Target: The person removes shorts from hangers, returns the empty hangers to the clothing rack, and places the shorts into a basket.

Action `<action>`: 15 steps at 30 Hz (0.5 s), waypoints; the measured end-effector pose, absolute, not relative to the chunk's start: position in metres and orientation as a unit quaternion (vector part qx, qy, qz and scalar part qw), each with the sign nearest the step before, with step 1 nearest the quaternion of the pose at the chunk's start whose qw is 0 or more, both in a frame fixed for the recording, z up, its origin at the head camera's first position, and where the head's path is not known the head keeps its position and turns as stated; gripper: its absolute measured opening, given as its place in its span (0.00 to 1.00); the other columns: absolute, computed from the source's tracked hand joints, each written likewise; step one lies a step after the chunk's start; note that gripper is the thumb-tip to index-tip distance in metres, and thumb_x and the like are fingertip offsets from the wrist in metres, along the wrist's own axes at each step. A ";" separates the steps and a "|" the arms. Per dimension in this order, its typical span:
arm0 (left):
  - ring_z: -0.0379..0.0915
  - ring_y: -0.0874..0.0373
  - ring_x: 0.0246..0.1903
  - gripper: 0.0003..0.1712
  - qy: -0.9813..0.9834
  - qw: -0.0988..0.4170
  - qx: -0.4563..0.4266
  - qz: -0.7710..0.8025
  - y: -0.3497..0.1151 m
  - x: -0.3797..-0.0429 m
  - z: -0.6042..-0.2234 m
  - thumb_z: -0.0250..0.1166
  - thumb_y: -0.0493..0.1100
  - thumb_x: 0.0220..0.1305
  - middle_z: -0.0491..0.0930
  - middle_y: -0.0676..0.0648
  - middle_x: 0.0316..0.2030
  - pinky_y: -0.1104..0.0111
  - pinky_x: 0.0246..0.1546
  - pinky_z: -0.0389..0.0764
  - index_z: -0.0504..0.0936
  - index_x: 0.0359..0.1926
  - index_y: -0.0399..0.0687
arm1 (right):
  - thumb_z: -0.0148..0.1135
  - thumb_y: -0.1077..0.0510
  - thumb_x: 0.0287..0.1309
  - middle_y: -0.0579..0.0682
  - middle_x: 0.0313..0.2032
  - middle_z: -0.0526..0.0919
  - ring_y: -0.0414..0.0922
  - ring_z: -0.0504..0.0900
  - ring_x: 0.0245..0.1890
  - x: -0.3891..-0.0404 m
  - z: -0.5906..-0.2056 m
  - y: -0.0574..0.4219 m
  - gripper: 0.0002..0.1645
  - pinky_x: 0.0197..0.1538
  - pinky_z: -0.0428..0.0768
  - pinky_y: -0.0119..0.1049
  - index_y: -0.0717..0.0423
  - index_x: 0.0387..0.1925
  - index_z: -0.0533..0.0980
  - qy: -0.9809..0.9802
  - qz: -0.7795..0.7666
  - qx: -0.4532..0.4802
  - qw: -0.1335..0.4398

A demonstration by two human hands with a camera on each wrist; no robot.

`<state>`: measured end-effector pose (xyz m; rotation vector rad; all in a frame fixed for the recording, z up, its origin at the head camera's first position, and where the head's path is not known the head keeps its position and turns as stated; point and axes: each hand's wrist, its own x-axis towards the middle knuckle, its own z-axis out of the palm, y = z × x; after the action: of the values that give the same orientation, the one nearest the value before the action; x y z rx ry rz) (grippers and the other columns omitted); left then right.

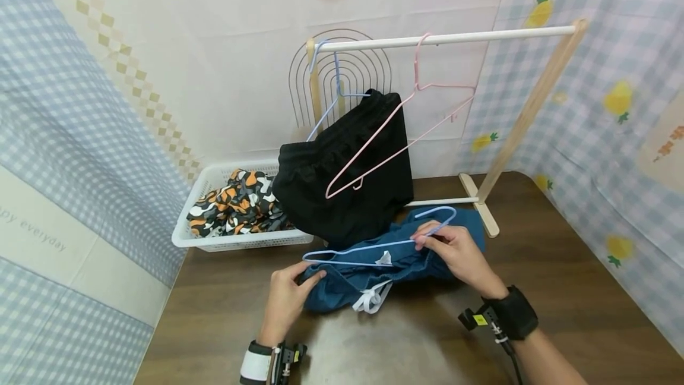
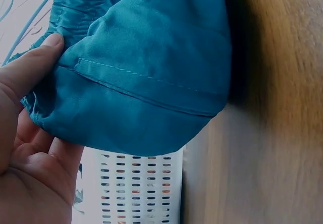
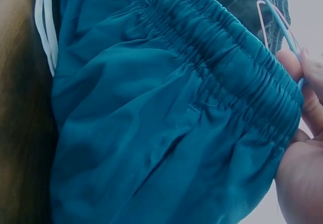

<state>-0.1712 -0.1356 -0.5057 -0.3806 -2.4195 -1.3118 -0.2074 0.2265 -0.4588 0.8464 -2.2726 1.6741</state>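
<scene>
A pair of blue shorts (image 1: 342,293) with a white drawstring (image 1: 370,300) lies bunched on the table, waistband raised between both hands. My left hand (image 1: 287,296) grips the waistband's left end, thumb on the gathered cloth (image 2: 75,17) in the left wrist view and fingers behind it. A light blue hanger (image 1: 374,246) lies along the waist opening, its left end right at my left fingertips and its hook up at the right. My right hand (image 1: 459,254) pinches the hanger's right side between thumb and finger. In the right wrist view, the elastic waistband (image 3: 227,57) reaches those fingers.
Behind stands a clothes rack with a white rail (image 1: 481,36). From it hang black shorts (image 1: 347,165) on a blue hanger and a bare pink hanger (image 1: 369,146). A white basket (image 1: 246,241) at the left holds camouflage-patterned cloth (image 1: 240,204). A wooden rack foot (image 1: 483,212) stands at right.
</scene>
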 end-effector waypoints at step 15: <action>0.88 0.55 0.47 0.09 -0.875 0.154 -0.160 -0.430 -0.129 -0.174 -0.501 0.79 0.40 0.62 0.91 0.50 0.43 0.55 0.51 0.86 0.93 0.43 0.45 | 0.62 0.72 0.70 0.53 0.42 0.89 0.39 0.85 0.45 -0.209 -0.450 0.213 0.12 0.51 0.84 0.28 0.56 0.40 0.88 -0.774 0.556 0.294 0.082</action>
<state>-0.1744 -0.1289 -0.5007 -0.4590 -2.5077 -1.2337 -0.2086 0.2135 -0.4501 0.8769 -2.3109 1.6599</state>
